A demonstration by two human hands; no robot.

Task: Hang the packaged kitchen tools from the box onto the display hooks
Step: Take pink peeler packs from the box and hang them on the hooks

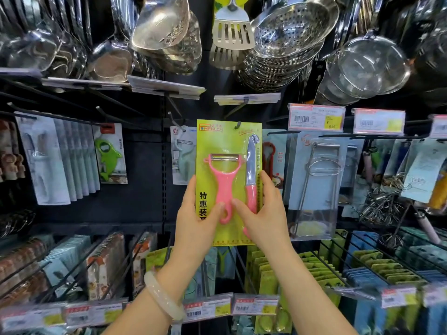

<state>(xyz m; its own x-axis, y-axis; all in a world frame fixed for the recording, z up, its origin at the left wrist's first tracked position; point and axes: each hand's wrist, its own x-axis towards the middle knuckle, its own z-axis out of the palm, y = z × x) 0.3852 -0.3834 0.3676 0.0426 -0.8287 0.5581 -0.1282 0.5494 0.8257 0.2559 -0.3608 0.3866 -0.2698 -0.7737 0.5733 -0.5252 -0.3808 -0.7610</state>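
Green blister pack of pink peeler and knife stood upright at frame centre, its top hole at a hook. Left hand and right hand grasped its lower edges, thumbs pressed across the front, fingers behind.

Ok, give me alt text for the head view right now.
Both hands, left hand and right hand, hold a green carded pack with a pink peeler and a pink-handled knife up at a display hook. Packaged tools hang on both sides, steel strainers above.
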